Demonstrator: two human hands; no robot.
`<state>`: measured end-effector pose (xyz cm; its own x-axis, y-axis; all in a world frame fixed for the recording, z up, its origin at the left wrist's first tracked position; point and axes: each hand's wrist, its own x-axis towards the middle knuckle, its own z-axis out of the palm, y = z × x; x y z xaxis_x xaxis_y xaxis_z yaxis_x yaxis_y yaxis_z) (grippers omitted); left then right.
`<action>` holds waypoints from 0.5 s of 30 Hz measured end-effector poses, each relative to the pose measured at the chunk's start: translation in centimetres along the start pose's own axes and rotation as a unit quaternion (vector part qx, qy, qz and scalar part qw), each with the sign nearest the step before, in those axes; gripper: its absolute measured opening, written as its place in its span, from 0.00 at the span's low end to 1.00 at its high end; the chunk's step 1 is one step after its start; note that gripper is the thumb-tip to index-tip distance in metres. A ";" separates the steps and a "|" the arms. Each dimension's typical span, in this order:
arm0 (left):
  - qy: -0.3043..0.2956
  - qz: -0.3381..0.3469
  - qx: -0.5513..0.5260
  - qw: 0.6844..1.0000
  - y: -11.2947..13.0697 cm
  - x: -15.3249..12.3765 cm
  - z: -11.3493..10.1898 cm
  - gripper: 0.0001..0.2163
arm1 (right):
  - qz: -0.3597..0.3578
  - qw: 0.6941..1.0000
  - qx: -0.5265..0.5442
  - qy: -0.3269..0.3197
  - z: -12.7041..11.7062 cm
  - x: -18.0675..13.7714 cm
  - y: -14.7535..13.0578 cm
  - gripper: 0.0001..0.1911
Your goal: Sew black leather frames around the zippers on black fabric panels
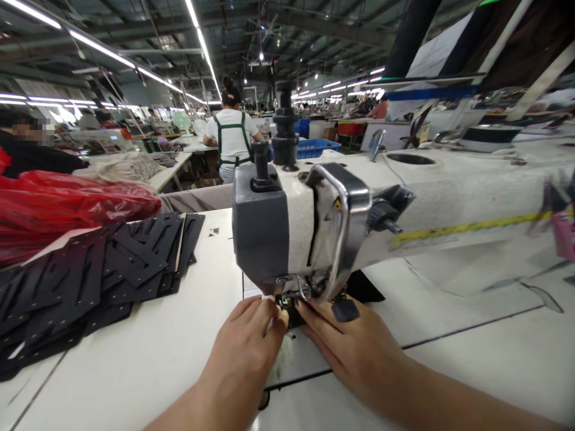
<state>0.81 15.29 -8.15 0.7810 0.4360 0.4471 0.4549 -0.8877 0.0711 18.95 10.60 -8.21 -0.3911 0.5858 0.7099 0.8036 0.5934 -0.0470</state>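
A sewing machine's head (278, 227) stands over the white table in front of me. Close to its presser foot, my left hand (249, 341) has its thumb and fingers drawn together in a pinch; what lies between them is mostly hidden. My right hand (359, 344) rests flat on the other side of the foot, fingers stretched toward the needle area. A black flat piece (366, 287) shows behind the right hand and under the machine head. The spot where needle and material meet is largely covered by my fingers.
Overlapping black cut pieces (135, 257) with small holes lie to the left. Behind them is red plastic sheeting (81, 206). The machine arm (471, 185), with a yellow measuring tape (471, 226), extends right. A person (231, 131) in a white shirt sits ahead, back turned.
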 end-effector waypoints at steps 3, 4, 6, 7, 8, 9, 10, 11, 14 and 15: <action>-0.005 -0.006 -0.001 1.000 -0.1 0.1 0.0 0.07 | 0.029 0.998 0.048 -0.027 0.6 0.4 0.4 0.17; -0.009 -0.010 -0.003 1.000 -0.1 0.1 0.1 0.07 | 0.031 0.998 0.055 -0.030 0.7 0.5 0.4 0.18; -0.008 -0.015 -0.012 1.000 -0.2 0.0 0.1 0.07 | 0.030 0.997 0.056 -0.033 0.8 0.6 0.5 0.18; -0.004 -0.016 -0.018 1.000 -0.2 0.0 0.2 0.08 | 0.032 0.997 0.054 -0.035 0.8 0.6 0.5 0.19; 0.002 -0.015 -0.024 1.000 -0.2 -0.1 0.2 0.08 | 0.034 0.997 0.053 -0.039 0.8 0.6 0.5 0.19; 0.007 -0.012 -0.028 1.000 -0.2 -0.2 0.2 0.09 | 0.035 0.997 0.053 -0.042 0.8 0.6 0.5 0.19; 0.009 -0.011 -0.030 0.999 -0.2 -0.2 0.2 0.09 | 0.035 0.997 0.054 -0.043 0.9 0.6 0.5 0.19; 0.008 -0.012 -0.030 0.999 -0.2 -0.2 0.3 0.09 | 0.034 0.997 0.056 -0.044 0.9 0.6 0.5 0.18; 0.006 -0.016 -0.036 0.999 -0.4 -0.1 0.4 0.08 | 0.031 0.997 0.062 -0.045 0.9 0.8 0.6 0.18; 0.007 -0.018 -0.039 0.999 -0.4 -0.1 0.5 0.07 | 0.033 0.996 0.064 -0.047 0.9 0.8 0.7 0.17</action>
<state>0.76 15.67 -8.62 0.7585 0.4655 0.4561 0.4465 -0.8810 0.1565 18.77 11.99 -8.29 -0.3845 0.6708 0.6341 0.7675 0.6140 -0.1841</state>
